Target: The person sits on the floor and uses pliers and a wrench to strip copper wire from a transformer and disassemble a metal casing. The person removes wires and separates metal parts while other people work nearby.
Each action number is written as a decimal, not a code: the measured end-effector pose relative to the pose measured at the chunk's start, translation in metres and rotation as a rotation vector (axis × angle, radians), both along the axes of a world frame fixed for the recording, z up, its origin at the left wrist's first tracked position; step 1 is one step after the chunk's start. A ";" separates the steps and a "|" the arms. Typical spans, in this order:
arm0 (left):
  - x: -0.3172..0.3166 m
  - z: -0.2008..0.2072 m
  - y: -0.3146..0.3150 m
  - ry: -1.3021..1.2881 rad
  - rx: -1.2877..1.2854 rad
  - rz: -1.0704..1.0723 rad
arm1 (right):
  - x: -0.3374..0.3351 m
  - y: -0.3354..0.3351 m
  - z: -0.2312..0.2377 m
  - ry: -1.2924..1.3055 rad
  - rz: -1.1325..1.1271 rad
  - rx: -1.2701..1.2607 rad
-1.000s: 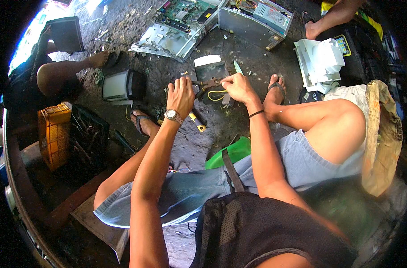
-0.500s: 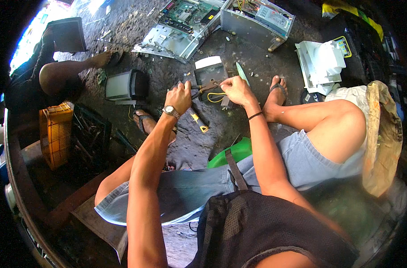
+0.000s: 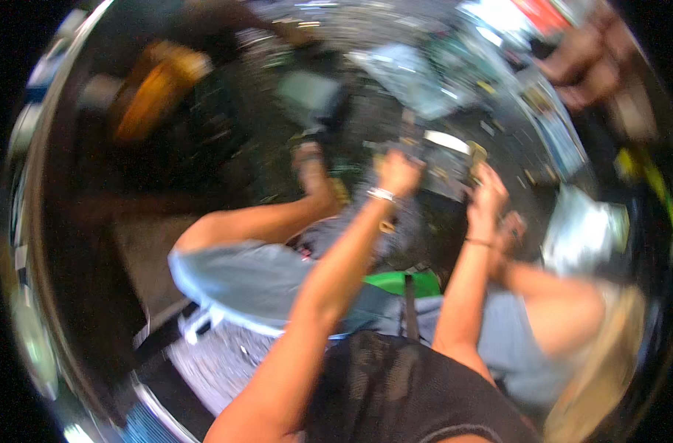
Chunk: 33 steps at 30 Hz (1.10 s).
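Note:
The view is smeared by motion. My left hand [image 3: 401, 176], with a watch at the wrist, is closed on the pliers [image 3: 408, 127], whose brownish metal sticks out beyond the fingers. To its right, my right hand [image 3: 488, 193] has its fingers bent together beside a yellowish-brown piece [image 3: 476, 156]; what the fingers hold is too blurred to make out. Between and beyond the hands lies a dark flat box-like part [image 3: 441, 168] with a curved white strip [image 3: 447, 141] at its far edge.
Beyond my hands lies an opened computer case [image 3: 418, 77]. A small screen unit [image 3: 308, 97] sits to the left, an orange crate [image 3: 159, 88] farther left. White plastic housing [image 3: 584, 229] stands at the right. Another person's limbs [image 3: 598, 66] show at the far right.
The whole view has swung, so things have shifted and tilted. The pliers now point away from me instead of rightward, and my right hand has come apart from their jaws.

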<state>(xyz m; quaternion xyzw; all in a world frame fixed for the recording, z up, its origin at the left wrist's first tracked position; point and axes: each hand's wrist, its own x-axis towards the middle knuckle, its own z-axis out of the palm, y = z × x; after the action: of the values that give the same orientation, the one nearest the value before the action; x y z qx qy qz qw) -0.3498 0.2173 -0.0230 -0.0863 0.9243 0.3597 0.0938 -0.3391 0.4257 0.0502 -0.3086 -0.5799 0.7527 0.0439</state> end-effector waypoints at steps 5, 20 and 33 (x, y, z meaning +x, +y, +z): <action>0.042 0.019 0.043 0.048 0.313 0.619 | -0.029 -0.077 0.029 0.087 0.384 -0.111; 0.044 0.017 0.108 0.121 0.403 0.654 | -0.021 -0.384 0.185 0.278 1.875 0.087; 0.053 0.008 0.107 0.372 -0.139 0.557 | -0.067 0.061 -0.071 -0.084 0.369 0.786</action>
<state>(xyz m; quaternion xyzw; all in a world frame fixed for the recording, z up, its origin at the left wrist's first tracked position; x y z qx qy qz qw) -0.2970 0.3244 -0.0147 -0.2744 0.8888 0.3174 -0.1843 -0.4066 0.4865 -0.0210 -0.1898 -0.8692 0.4567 -0.0008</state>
